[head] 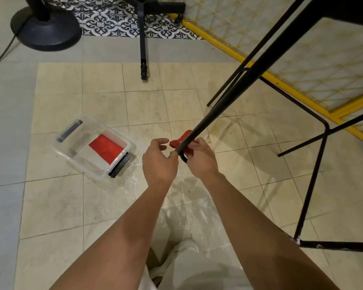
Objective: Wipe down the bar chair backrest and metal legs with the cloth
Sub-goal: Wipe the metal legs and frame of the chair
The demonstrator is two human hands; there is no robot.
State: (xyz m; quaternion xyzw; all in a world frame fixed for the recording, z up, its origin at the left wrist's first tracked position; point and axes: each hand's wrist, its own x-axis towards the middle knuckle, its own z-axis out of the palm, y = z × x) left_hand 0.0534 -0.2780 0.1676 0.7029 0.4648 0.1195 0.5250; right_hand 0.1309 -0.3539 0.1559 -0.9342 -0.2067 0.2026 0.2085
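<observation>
The bar chair's black metal frame (310, 185) fills the right side, and its seat is a dark shape at the top right. One long black leg (239, 84) slants down from there to my hands at the centre. My right hand (199, 158) grips a red cloth (186, 136) wrapped around this leg close to its lower end. My left hand (158, 160) is just left of it, its curled fingers against the leg's tip and its forefinger and thumb loosely apart. The backrest is out of view.
A clear plastic box (71, 155) holding another red cloth lies on the tiled floor to the left. At the back stand a black round fan base (44, 28) and a black stand leg with a caster (144, 59). A yellow-framed mesh panel (302, 49) runs along the right.
</observation>
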